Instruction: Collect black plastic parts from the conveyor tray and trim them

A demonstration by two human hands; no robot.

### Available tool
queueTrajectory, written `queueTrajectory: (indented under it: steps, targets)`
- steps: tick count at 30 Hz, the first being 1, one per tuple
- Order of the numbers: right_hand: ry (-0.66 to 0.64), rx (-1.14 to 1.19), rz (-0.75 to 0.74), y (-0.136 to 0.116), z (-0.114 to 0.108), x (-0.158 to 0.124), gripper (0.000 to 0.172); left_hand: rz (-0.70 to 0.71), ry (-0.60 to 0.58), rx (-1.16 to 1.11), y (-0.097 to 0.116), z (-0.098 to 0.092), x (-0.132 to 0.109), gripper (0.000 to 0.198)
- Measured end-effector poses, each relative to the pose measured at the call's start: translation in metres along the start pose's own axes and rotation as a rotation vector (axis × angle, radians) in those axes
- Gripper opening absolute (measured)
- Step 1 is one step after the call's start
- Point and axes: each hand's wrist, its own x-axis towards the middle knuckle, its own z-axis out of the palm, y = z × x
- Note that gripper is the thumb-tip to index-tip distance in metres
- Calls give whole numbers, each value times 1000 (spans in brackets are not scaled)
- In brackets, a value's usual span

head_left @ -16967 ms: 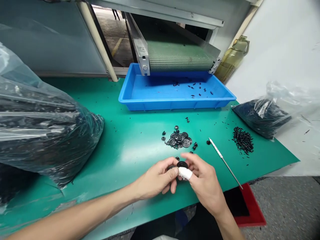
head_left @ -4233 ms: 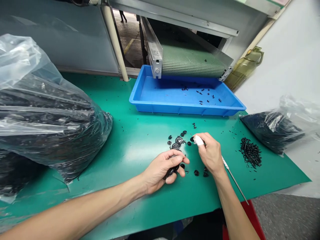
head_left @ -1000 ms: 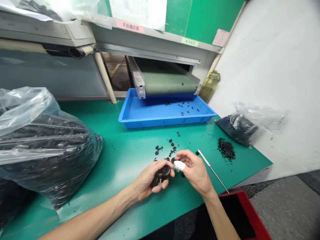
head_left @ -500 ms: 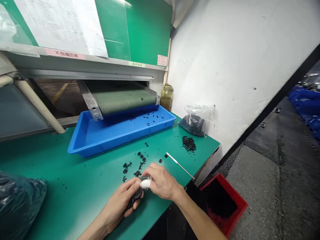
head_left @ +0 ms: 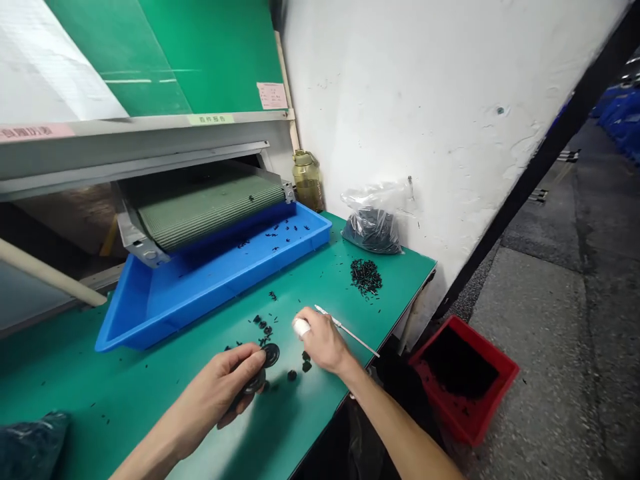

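My left hand [head_left: 227, 380] is closed round black ringed parts, and a round black disc [head_left: 271, 355] sticks out beyond its thumb. My right hand [head_left: 323, 340] is over the bench, fingers curled and one wrapped in white tape; anything inside them is hidden. Just behind it lies a thin tool with a white handle [head_left: 327, 315], partly covered by the hand. Between the hands are small black round pieces [head_left: 292, 375]; whether all of them rest on the bench I cannot tell. More small black pieces [head_left: 263, 325] lie farther back.
A blue tray [head_left: 215, 290] stands below a green conveyor belt [head_left: 210, 207]. At the back right are a clear bag of black parts [head_left: 375, 227], a loose black pile [head_left: 366, 277] and a yellowish jug [head_left: 307, 180]. A red bin [head_left: 465, 427] is off the bench's right edge.
My hands have come apart: the right moved away from the black part, the left keeps hold of it. Small black pieces now show between them. The view has turned right.
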Motion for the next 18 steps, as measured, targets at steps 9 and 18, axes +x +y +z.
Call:
queueTrajectory:
  steps: [9, 18]
  targets:
    - [-87, -213, -162, 15, -3, -3, 24, 598, 186, 191, 197, 31, 124, 23]
    - [-57, -287, -204, 19, 0, -1, 20, 827, 188, 605, 313, 92, 242, 8]
